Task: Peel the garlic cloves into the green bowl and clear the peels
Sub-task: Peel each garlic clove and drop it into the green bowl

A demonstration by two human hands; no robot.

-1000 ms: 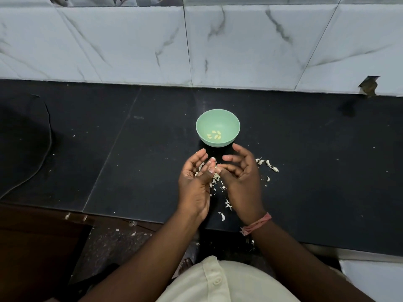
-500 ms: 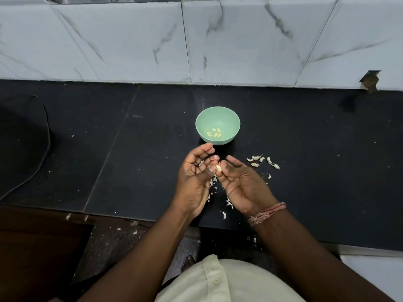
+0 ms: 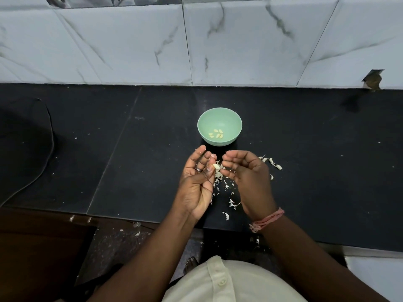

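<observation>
The green bowl (image 3: 226, 118) stands on the black counter with several peeled cloves (image 3: 216, 134) at its bottom. Just in front of it my left hand (image 3: 197, 182) pinches a pale garlic clove (image 3: 216, 166) between thumb and fingertips. My right hand (image 3: 246, 173) is beside it, palm up with fingers curled; a thin bit of peel shows at its fingertips, but whether it is held is unclear. White peels (image 3: 224, 184) lie scattered on the counter under and between the hands. A few unpeeled cloves (image 3: 275, 164) lie to the right of my right hand.
A black cable (image 3: 49, 149) curves across the left of the counter (image 3: 109, 160). A marble-tiled wall (image 3: 196, 40) rises behind. The counter's front edge runs just under my wrists, with peel bits on the floor below.
The hands have drawn slightly apart. The clove stays in my left hand while my right hand has pulled away to the right.
</observation>
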